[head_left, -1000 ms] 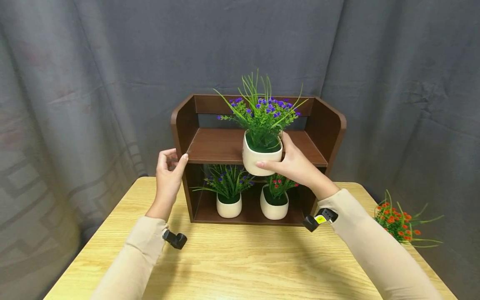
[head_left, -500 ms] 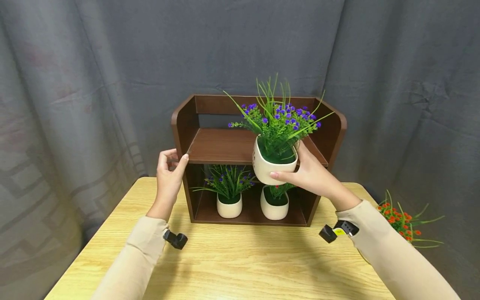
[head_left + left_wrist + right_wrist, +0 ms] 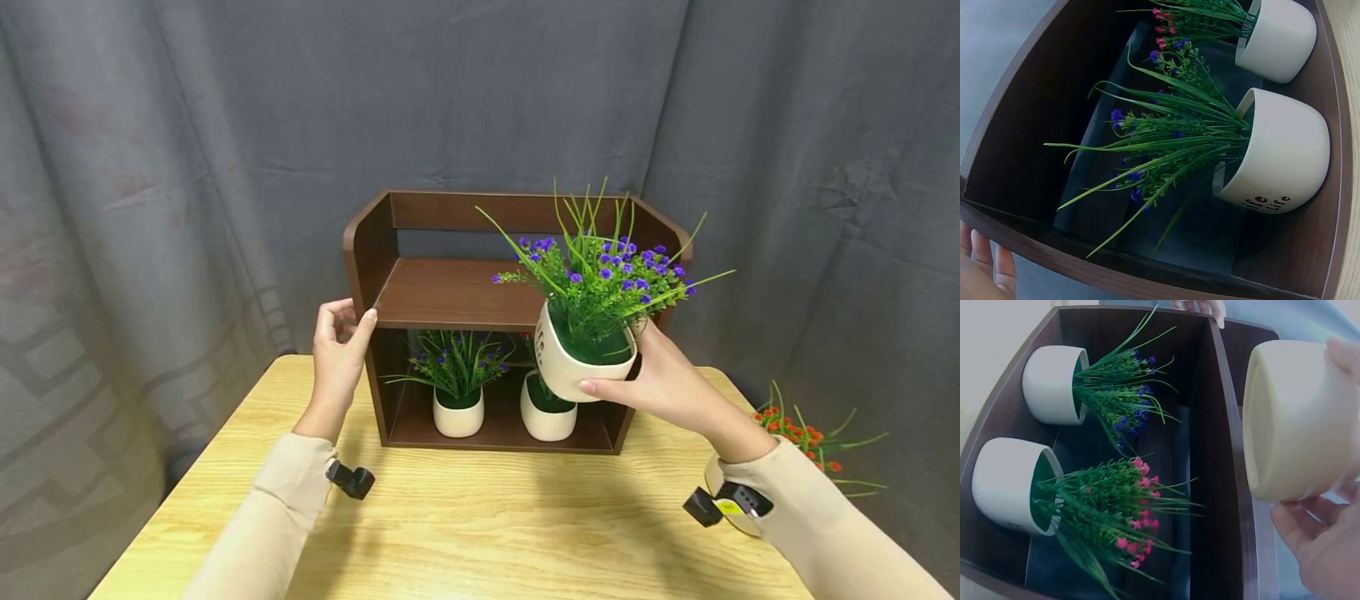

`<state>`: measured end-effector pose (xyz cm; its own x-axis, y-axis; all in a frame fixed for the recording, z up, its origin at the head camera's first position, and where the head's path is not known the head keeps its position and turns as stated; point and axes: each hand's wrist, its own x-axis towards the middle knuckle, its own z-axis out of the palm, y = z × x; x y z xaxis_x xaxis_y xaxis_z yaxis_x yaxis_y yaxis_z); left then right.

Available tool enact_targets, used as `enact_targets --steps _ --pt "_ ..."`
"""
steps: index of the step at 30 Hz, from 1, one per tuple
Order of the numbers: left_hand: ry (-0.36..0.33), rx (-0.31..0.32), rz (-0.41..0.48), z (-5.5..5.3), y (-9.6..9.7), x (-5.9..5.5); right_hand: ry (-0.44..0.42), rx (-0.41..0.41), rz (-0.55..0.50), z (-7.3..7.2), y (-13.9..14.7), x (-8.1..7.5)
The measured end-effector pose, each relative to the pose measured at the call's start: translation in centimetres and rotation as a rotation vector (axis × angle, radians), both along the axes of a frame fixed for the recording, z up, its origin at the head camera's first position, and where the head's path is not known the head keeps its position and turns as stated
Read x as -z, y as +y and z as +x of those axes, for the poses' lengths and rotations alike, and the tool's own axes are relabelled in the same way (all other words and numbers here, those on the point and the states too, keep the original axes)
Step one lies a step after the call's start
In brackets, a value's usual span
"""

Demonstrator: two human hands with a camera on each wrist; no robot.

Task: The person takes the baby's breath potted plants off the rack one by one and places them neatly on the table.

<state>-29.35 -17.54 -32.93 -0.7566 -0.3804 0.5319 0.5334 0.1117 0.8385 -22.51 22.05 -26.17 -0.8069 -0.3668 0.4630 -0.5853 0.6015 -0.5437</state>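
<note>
My right hand (image 3: 660, 375) grips a white flowerpot (image 3: 581, 367) of purple artificial flowers, thumb on its front and fingers round its far side. The pot tilts a little and hangs in front of the right half of a dark brown two-tier shelf (image 3: 457, 292). In the right wrist view the underside of the held flowerpot (image 3: 1263, 425) faces the camera. My left hand (image 3: 337, 358) holds the shelf's left side panel, thumb at the front edge by the upper board and fingers behind it.
On the lower tier stand a purple-flowered pot (image 3: 459, 417) and a red-flowered pot (image 3: 547, 421), the latter partly hidden by the held one. An orange-flowered plant (image 3: 802, 437) is at the table's right, partly behind my right forearm. Grey curtains (image 3: 480, 100) hang behind the wooden table (image 3: 480, 517).
My right hand has brought the purple-flowered pot right, down and out from the upper tier, tilting it more. My left hand stays on the side panel.
</note>
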Motion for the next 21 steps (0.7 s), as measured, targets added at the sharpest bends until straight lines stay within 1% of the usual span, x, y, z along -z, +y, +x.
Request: enact_targets --steps 5,8,11,16,19,21 --pt "0.003 0.004 -0.006 0.2 0.0 -0.1 -0.008 -0.039 0.002 0.9 1.1 0.7" --pt "0.002 0.006 -0.004 0.2 0.0 -0.1 -0.02 -0.014 0.029 1.6 1.9 1.3" --pt "0.0 0.006 -0.003 0.2 0.0 -0.1 -0.04 0.023 0.077 2.3 2.7 1.9" --pt "0.004 -0.001 0.0 0.2 0.0 -0.2 -0.041 0.052 0.15 3.1 3.8 2.9" --pt "0.004 0.0 0.0 0.2 0.0 -0.2 -0.061 0.086 0.2 3.7 4.6 3.6" --pt "0.003 -0.001 -0.004 0.2 -0.1 -0.2 -0.072 0.103 0.208 4.0 5.2 4.1"
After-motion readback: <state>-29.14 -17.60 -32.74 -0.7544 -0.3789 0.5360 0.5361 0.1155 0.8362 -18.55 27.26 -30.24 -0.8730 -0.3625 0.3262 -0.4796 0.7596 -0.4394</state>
